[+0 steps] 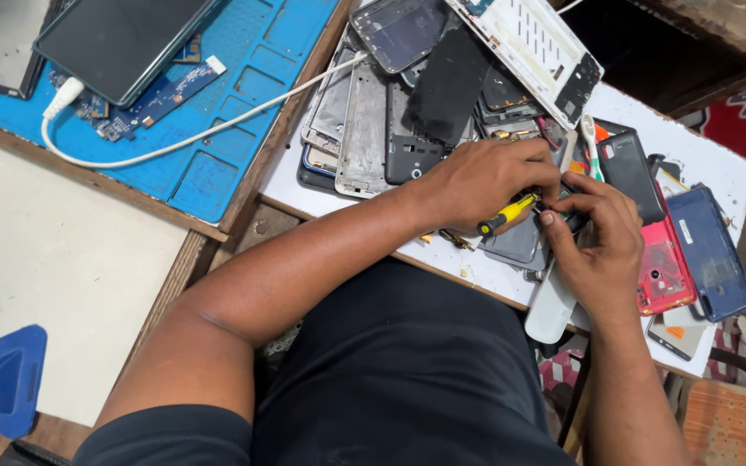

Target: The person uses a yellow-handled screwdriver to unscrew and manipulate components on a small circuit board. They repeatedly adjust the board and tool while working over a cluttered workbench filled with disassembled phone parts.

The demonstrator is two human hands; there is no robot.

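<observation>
My left hand (pixel 483 179) grips a small screwdriver with a yellow and black handle (pixel 506 215), its tip hidden among the phone parts. My right hand (pixel 599 242) rests just right of it, fingers curled on a small dark phone part (pixel 568 212) that is mostly hidden beneath both hands. Both hands work over a heap of phone frames and back covers on a white board (pixel 692 147). A grey phone shell (pixel 515 243) lies right under the screwdriver.
A red phone cover (pixel 662 267) and a blue one (pixel 711 252) lie to the right. Silver frames (pixel 360 121) and a white frame (pixel 533 47) sit behind. At left, a blue repair mat (pixel 243 95) holds a tablet (pixel 118 39), circuit boards and a white cable (pixel 218 129).
</observation>
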